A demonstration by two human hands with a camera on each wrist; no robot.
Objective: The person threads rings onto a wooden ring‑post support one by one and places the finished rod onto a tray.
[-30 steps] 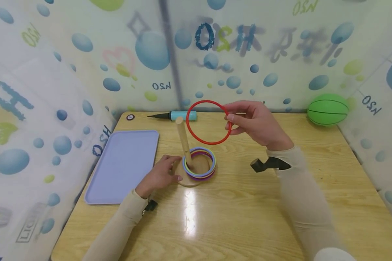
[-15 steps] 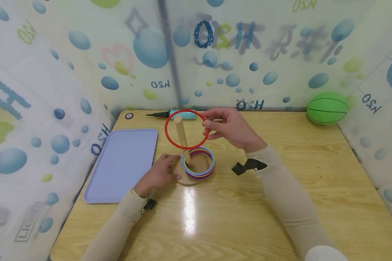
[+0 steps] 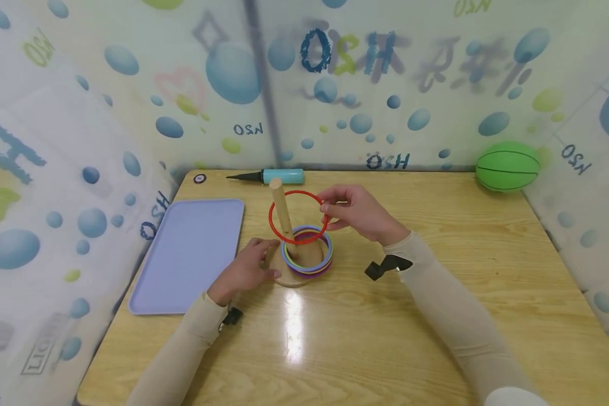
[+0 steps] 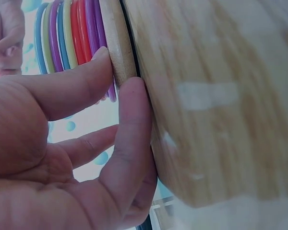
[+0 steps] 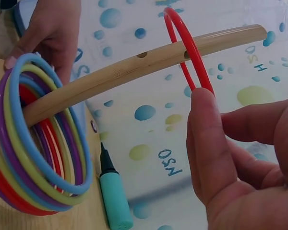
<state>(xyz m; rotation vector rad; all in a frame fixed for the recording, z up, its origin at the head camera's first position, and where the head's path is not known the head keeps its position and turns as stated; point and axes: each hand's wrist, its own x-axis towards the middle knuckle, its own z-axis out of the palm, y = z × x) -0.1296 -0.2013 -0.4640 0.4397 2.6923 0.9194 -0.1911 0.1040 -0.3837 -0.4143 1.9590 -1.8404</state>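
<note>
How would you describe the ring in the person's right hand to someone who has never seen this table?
On the wooden table, a wooden peg stands beside the lilac tray. The red ring encircles it, pinched by the right hand; unlike the stacked rings, it is raised.

Left hand, thumb and finger pressed against wooden base. Coloured rings stacked just behind, on table.

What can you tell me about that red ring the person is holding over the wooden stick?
The thin red plastic-looking ring is a plain closed hoop, smooth and glossy. The right hand pinches its rim between thumb and fingers. It is tilted and threaded over the upright wooden peg, partway down, above the stack of coloured rings on the base.
</note>
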